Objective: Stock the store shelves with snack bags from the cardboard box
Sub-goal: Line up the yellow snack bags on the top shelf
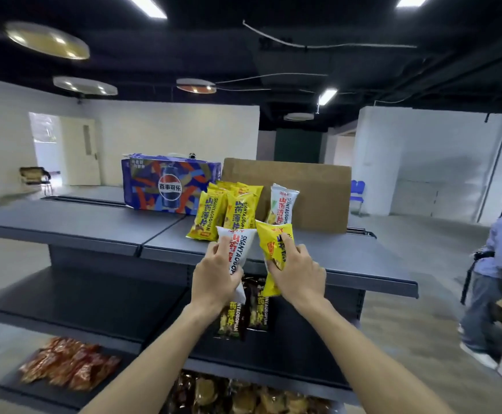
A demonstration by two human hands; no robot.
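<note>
Left hand (214, 273) wrapped around a white snack bag (238, 249), fingers curled on its lower half, top end flaring up and slightly right. Long axis close to upright, a bit tilted. Crinkly glossy plastic, pillow-shaped, bold lettering running lengthwise.

Right hand (296, 271) gripping a yellow snack bag (275, 249) the same way, thumb pressed across the front, bag standing tall with its sealed top edge up and its bottom tail poking out below the palm. Same shiny film, a little crumpled under the grip.

Both bags held just over the front edge of the top shelf (79, 225), a flat dark grey metal deck, matte.

Just beyond the hands: a cluster of yellow bags (214, 213) standing upright, leaning on each other, and one more white bag (282, 204) upright beside them. Behind those, the cardboard box (312, 189), plain brown, rough, flap up. To the far left of that, a blue cola carton (169, 186) with a busy print.

Below the hands, dark bags (243, 312) on the middle shelf, long axis upright too. Lower left, reddish packets (70, 366) lying flat in a heap.

Off to the right, another person (494, 270) in a blue shirt, blurry.
</note>
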